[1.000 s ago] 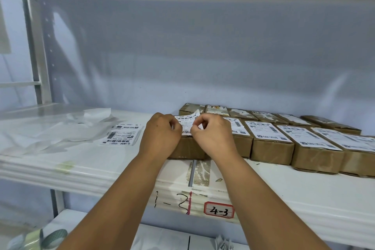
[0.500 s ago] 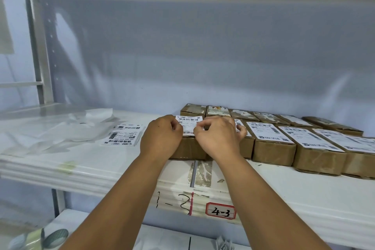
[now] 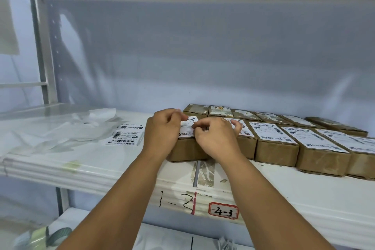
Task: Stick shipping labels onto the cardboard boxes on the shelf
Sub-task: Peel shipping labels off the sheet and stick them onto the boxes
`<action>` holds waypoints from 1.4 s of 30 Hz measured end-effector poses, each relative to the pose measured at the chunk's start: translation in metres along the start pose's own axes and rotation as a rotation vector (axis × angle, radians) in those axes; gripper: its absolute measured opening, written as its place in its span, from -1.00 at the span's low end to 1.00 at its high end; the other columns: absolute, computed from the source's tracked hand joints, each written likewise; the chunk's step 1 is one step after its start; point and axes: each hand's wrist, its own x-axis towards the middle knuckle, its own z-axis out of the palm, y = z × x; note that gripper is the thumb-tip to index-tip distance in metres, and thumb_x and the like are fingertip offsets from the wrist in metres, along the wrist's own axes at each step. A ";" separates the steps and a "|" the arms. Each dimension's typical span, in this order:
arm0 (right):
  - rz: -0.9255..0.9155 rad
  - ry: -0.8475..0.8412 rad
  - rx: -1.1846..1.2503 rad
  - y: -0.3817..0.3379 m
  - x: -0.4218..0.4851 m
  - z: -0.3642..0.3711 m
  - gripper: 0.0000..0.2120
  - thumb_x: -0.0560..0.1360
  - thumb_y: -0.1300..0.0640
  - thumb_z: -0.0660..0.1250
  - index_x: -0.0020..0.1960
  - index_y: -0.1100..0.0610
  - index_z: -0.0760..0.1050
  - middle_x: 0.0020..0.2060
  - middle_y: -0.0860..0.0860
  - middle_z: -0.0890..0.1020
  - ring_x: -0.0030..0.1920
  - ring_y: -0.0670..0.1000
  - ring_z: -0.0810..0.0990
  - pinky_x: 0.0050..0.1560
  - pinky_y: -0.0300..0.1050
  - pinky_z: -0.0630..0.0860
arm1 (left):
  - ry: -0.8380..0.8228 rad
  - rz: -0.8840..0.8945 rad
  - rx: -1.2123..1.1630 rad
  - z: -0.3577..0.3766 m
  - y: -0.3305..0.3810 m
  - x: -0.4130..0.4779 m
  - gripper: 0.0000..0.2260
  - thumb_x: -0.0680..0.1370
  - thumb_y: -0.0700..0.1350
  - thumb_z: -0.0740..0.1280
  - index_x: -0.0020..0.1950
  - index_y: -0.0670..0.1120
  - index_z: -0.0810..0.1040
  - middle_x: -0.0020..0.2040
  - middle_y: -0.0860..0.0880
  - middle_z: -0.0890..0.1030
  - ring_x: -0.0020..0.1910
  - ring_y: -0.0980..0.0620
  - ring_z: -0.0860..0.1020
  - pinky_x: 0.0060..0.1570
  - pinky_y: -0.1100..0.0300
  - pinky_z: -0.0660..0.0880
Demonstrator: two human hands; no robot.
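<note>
Brown cardboard box (image 3: 186, 151) directly beneath the label (image 3: 187, 129), long axis running front to back; pinched by left hand (image 3: 162, 131) and right hand (image 3: 216, 139), both curled, equally near.

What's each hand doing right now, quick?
Left hand: pinches the shipping label on the front-left cardboard box.
Right hand: pinches the same shipping label.

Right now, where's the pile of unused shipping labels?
In the head view, the unused labels lie on the shelf, just left of the left hand, beside crumpled backing paper.
</note>
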 end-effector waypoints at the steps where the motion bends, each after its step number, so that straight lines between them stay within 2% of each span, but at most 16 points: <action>1: -0.022 -0.003 0.004 -0.001 -0.001 -0.001 -0.78 0.50 0.05 0.19 -0.04 -0.10 0.61 -0.05 -0.18 0.64 0.15 -0.10 0.48 0.40 0.05 -0.08 | -0.054 0.008 0.003 0.002 -0.001 0.000 -0.76 0.45 -0.05 0.20 -0.27 0.05 0.66 -0.18 0.14 0.66 -0.09 0.13 0.58 -0.06 0.23 0.45; 4: -0.050 0.004 0.003 -0.004 -0.004 -0.004 -0.76 0.51 0.08 0.19 0.01 -0.07 0.61 -0.04 -0.11 0.66 0.11 -0.05 0.50 0.39 -0.05 -0.01 | -0.271 -0.004 0.070 0.003 -0.004 0.013 -0.79 0.51 -0.18 0.27 -0.19 0.05 0.65 -0.12 0.11 0.67 -0.03 0.11 0.59 0.04 0.19 0.47; 6: -0.051 0.019 -0.010 -0.006 -0.006 -0.004 -0.76 0.51 0.08 0.20 0.04 -0.06 0.61 -0.03 -0.07 0.67 0.09 -0.02 0.49 0.40 -0.09 0.03 | -0.491 -0.032 0.146 0.001 -0.004 0.026 -0.82 0.52 -0.21 0.28 -0.04 0.00 0.64 -0.03 0.06 0.65 0.05 0.08 0.58 0.10 0.21 0.44; 8: -0.058 0.032 -0.025 -0.006 -0.006 -0.003 -0.77 0.51 0.08 0.20 0.03 -0.05 0.61 -0.03 -0.07 0.67 0.07 -0.01 0.50 0.40 -0.10 0.05 | -0.646 -0.034 0.303 0.003 -0.003 0.038 -0.76 0.55 -0.21 0.22 0.12 0.00 0.60 0.11 0.07 0.61 0.13 0.10 0.53 0.16 0.23 0.42; 11: -0.054 0.044 -0.005 -0.005 -0.006 -0.002 -0.79 0.50 0.10 0.21 -0.01 -0.04 0.61 -0.07 -0.06 0.68 -0.01 -0.03 0.49 0.38 -0.14 0.08 | -0.774 0.028 0.479 0.007 0.003 0.047 -0.61 0.52 -0.29 0.09 0.17 0.03 0.57 0.16 0.08 0.57 0.16 0.08 0.49 0.18 0.18 0.40; 14: -0.051 0.053 0.034 -0.004 -0.006 -0.002 -0.79 0.49 0.12 0.22 -0.02 -0.04 0.62 -0.08 -0.06 0.68 -0.08 -0.04 0.45 0.35 -0.18 0.13 | -0.830 0.056 0.563 0.013 0.007 0.051 -0.65 0.54 -0.27 0.06 0.05 0.04 0.57 0.09 0.07 0.58 0.07 0.08 0.48 0.06 0.23 0.38; 18: -0.037 0.036 0.047 -0.001 -0.006 -0.001 -0.80 0.49 0.12 0.22 -0.02 -0.04 0.60 -0.10 -0.08 0.66 -0.16 -0.06 0.32 0.34 -0.16 0.14 | -0.846 0.067 0.721 0.019 0.006 0.054 -0.68 0.61 -0.14 0.03 0.16 0.04 0.54 0.25 0.04 0.52 0.24 0.00 0.43 0.29 0.10 0.32; 21: -0.061 0.037 0.025 -0.001 -0.005 0.002 -0.80 0.48 0.11 0.20 -0.04 -0.04 0.59 -0.07 -0.11 0.64 -0.13 -0.06 0.42 0.36 -0.12 0.13 | -0.792 0.057 0.776 0.021 0.005 0.055 -0.70 0.62 -0.11 0.03 0.18 -0.01 0.53 0.27 0.02 0.51 0.25 -0.02 0.42 0.29 0.08 0.31; 23: -0.078 0.043 0.010 -0.002 -0.004 0.004 -0.81 0.48 0.10 0.19 -0.06 -0.04 0.58 -0.05 -0.13 0.64 -0.07 -0.08 0.49 0.37 -0.09 0.13 | -0.585 0.012 0.709 0.021 0.000 0.054 -0.70 0.61 -0.11 0.08 0.20 -0.10 0.54 0.26 -0.05 0.53 0.22 -0.06 0.45 0.24 0.10 0.36; 26: -0.068 0.050 -0.018 0.001 -0.004 0.007 -0.80 0.49 0.10 0.16 -0.07 -0.04 0.57 -0.08 -0.15 0.63 -0.08 -0.11 0.50 0.41 -0.03 0.06 | -0.193 -0.085 0.465 0.014 -0.009 0.048 -0.77 0.55 -0.17 0.15 0.04 -0.11 0.59 0.14 -0.05 0.60 0.10 -0.06 0.52 0.01 0.21 0.41; 28: -0.048 0.071 -0.045 0.002 -0.004 0.008 -0.78 0.49 0.07 0.14 -0.08 -0.04 0.57 -0.09 -0.16 0.62 -0.06 -0.12 0.52 0.42 0.00 0.00 | -0.083 -0.145 0.320 0.006 -0.014 0.040 -0.81 0.53 -0.18 0.19 -0.05 -0.08 0.60 0.08 -0.04 0.61 0.02 -0.03 0.54 -0.08 0.23 0.38; 30: -0.026 0.087 -0.045 0.001 -0.003 0.009 -0.78 0.50 0.06 0.13 -0.07 -0.04 0.56 -0.08 -0.16 0.59 -0.05 -0.11 0.51 0.40 0.00 -0.01 | -0.084 -0.256 0.141 0.000 -0.017 0.031 -0.87 0.51 -0.17 0.23 -0.13 -0.08 0.58 0.00 -0.08 0.62 -0.02 -0.08 0.56 -0.06 0.15 0.45; 32: -0.031 0.081 -0.010 0.002 -0.003 0.009 -0.79 0.51 0.07 0.14 -0.02 -0.03 0.56 -0.06 -0.13 0.58 -0.08 -0.09 0.48 0.36 -0.02 0.08 | -0.162 -0.365 -0.006 -0.002 -0.018 0.022 -0.90 0.50 -0.13 0.28 -0.03 -0.06 0.56 -0.02 -0.10 0.61 -0.06 -0.08 0.55 -0.05 0.13 0.47; 35: -0.068 0.103 0.071 0.004 -0.002 0.009 -0.80 0.52 0.06 0.20 0.03 0.04 0.57 -0.02 -0.06 0.60 -0.05 -0.03 0.51 0.15 -0.10 0.36 | -0.228 -0.347 -0.001 0.001 -0.021 0.015 -0.83 0.52 -0.12 0.27 0.11 0.00 0.48 0.00 -0.04 0.56 -0.10 -0.02 0.51 -0.17 0.17 0.40; 38: -0.087 0.112 0.099 0.003 -0.003 0.009 -0.78 0.51 -0.04 0.25 0.02 0.05 0.58 -0.03 -0.06 0.63 -0.02 -0.03 0.54 -0.04 -0.17 0.38 | -0.166 -0.369 -0.133 0.008 -0.023 0.015 -0.83 0.57 -0.17 0.21 0.12 0.02 0.47 -0.01 -0.04 0.57 -0.18 0.01 0.52 -0.25 0.20 0.40; 42: -0.165 0.012 0.119 0.003 -0.003 0.010 -0.77 0.48 0.02 0.31 0.09 0.03 0.58 0.07 -0.09 0.59 0.10 -0.05 0.53 0.08 -0.22 0.39 | -0.095 -0.476 -0.242 0.014 -0.024 0.021 -0.85 0.58 -0.20 0.19 0.09 -0.03 0.49 -0.14 -0.05 0.53 -0.33 0.03 0.44 -0.41 0.23 0.31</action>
